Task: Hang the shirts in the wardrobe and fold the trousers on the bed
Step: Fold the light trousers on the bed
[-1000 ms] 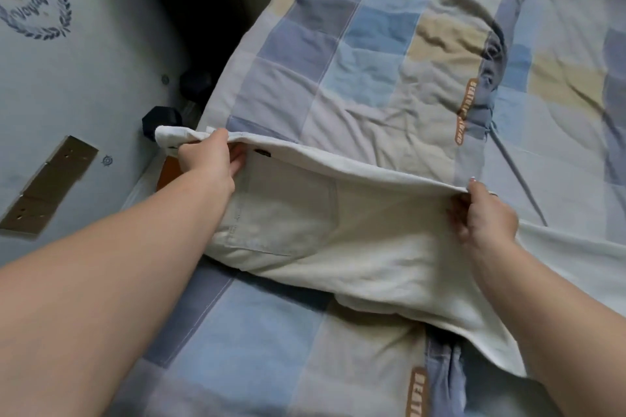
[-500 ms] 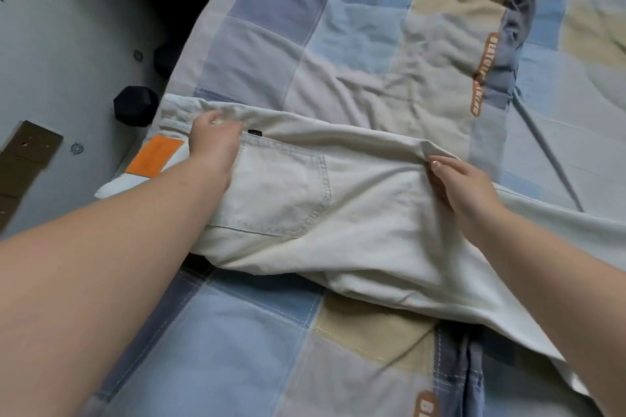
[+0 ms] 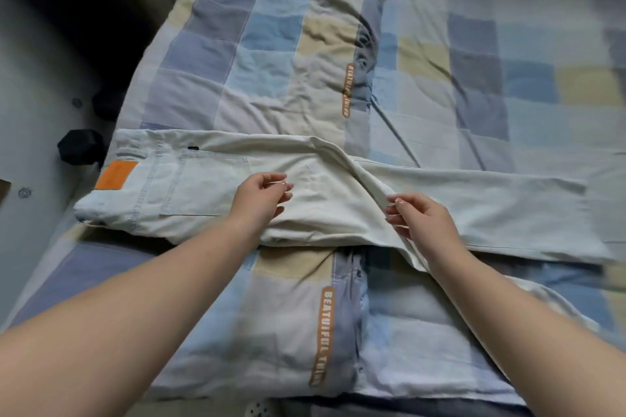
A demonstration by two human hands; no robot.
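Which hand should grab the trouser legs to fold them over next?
Probably the right hand: it sits at the crease where the trousers stretch away rightward. The left hand hovers nearer the waist end.

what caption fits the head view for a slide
Both hands, left hand and right hand, hover over pale cream cotton trousers laid flat across a blue-and-beige checked quilt.

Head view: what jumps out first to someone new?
The pale cream cotton trousers lie flat across the blue, grey and yellow checked quilt, waistband to the left with an orange rectangular patch. Both hands sit mid-garment: left hand with loosely curled fingers, right hand at a raised fold.
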